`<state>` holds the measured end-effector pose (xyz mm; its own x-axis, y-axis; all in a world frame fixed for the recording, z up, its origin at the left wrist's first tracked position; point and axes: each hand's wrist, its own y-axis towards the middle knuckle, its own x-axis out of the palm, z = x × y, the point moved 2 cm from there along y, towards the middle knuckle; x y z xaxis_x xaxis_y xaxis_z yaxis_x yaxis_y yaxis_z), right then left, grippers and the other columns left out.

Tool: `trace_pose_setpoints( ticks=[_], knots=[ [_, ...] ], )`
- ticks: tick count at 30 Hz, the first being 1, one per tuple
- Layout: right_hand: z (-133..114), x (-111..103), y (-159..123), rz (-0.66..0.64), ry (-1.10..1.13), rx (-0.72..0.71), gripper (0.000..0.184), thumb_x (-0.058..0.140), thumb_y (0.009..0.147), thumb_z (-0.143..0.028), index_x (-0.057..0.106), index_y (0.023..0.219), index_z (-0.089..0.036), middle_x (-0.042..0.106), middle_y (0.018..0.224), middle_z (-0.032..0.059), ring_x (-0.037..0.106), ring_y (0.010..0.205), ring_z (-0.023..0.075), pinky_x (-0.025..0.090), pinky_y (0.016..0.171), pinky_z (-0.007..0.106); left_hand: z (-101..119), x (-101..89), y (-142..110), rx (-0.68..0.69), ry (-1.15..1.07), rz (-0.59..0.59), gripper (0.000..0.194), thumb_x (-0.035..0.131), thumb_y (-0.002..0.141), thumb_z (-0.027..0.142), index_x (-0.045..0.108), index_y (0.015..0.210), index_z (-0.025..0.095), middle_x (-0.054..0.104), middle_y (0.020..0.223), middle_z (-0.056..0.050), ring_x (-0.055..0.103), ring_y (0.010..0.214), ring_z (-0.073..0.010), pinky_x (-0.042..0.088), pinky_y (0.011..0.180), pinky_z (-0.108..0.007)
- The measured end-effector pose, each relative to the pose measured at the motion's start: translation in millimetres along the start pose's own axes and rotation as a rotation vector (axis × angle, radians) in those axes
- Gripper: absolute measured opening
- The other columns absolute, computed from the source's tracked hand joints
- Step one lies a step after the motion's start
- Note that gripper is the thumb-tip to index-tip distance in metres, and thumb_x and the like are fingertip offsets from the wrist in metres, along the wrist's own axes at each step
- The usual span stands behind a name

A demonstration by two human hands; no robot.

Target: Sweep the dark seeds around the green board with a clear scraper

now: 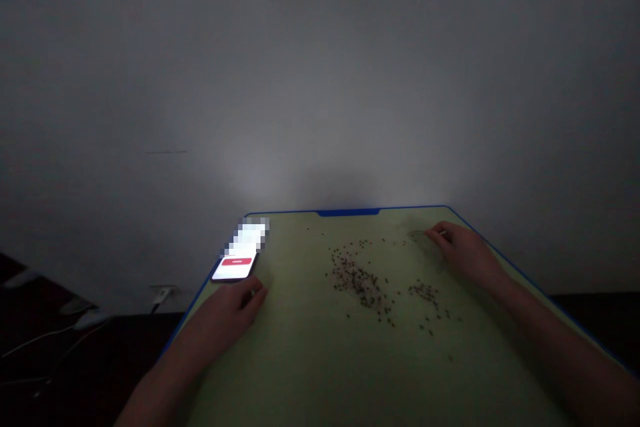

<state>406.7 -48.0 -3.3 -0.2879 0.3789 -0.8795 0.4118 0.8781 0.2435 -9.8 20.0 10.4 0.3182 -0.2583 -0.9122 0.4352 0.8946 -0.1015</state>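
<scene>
My right hand is over the far right of the table, thumb and fingers pinched together. A small pale piece shows at its fingertips, and a thin curved strand extends to their left; the dim light hides its exact kind. My left hand rests at the left beside the lower edge of a lit phone. Its fingers are curled closed, and whatever may be in them is hidden. Between the hands lies a scattered pile of small dark bead-like grains. A smaller cluster of grains sits nearer my right forearm.
The pale green tabletop has a blue rim and a blue tab at its far edge. Behind it rises a plain grey wall. White cables and a plug are low at the left. The room is dim.
</scene>
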Motion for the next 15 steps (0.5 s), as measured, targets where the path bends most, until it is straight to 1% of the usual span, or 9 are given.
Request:
trace_pose_setpoints(
  ticks=[3, 6, 9, 12, 15],
  knots=[
    [30, 1, 5, -0.010, -0.018, 0.087, 0.029, 0.041, 0.086, -0.043, 0.059, 0.080, -0.021, 0.067, 0.079, 0.0071, 0.061, 0.071, 0.0203, 0.039, 0.059, 0.028, -2, 0.6, 2, -0.012, -0.026, -0.014, 0.039, 0.031, 0.084, 0.051, 0.054, 0.075, 0.020, 0.060, 0.065, 0.000, 0.055, 0.061, -0.0174, 0.036, 0.055, -0.026],
    [46, 4, 7, -0.022, -0.044, 0.112, 0.028, 0.041, 0.086, -0.039, 0.059, 0.080, -0.018, 0.067, 0.081, 0.0094, 0.060, 0.075, 0.0212, 0.040, 0.063, 0.029, -3, 0.6, 3, 0.000, -0.028, -0.010, 0.039, 0.033, 0.083, 0.051, 0.055, 0.075, 0.020, 0.060, 0.065, 0.000, 0.055, 0.061, -0.0175, 0.035, 0.056, -0.026],
    [52, 8, 7, -0.034, -0.057, 0.110, 0.028, 0.041, 0.086, -0.037, 0.060, 0.080, -0.017, 0.067, 0.082, 0.0092, 0.060, 0.076, 0.0210, 0.040, 0.065, 0.028, -3, 0.6, 5, 0.013, -0.006, -0.018, 0.037, 0.034, 0.083, 0.050, 0.054, 0.073, 0.020, 0.059, 0.066, -0.001, 0.055, 0.062, -0.0180, 0.036, 0.057, -0.027],
    [53, 11, 8, -0.050, -0.080, 0.102, 0.029, 0.041, 0.086, -0.039, 0.061, 0.080, -0.018, 0.067, 0.082, 0.0078, 0.061, 0.076, 0.0205, 0.041, 0.064, 0.028, -4, 1.2, 5, 0.008, 0.014, -0.027, 0.039, 0.031, 0.084, 0.050, 0.053, 0.073, 0.020, 0.060, 0.067, -0.001, 0.056, 0.065, -0.0183, 0.036, 0.058, -0.027],
    [53, 12, 8, -0.061, -0.118, 0.102, 0.030, 0.041, 0.086, -0.040, 0.062, 0.082, -0.018, 0.068, 0.084, 0.0084, 0.062, 0.077, 0.0206, 0.041, 0.064, 0.028, -4, 2.2, 5, 0.002, 0.021, -0.030, 0.041, 0.029, 0.085, 0.050, 0.054, 0.075, 0.019, 0.060, 0.068, -0.001, 0.056, 0.065, -0.0175, 0.036, 0.058, -0.027]
  ],
)
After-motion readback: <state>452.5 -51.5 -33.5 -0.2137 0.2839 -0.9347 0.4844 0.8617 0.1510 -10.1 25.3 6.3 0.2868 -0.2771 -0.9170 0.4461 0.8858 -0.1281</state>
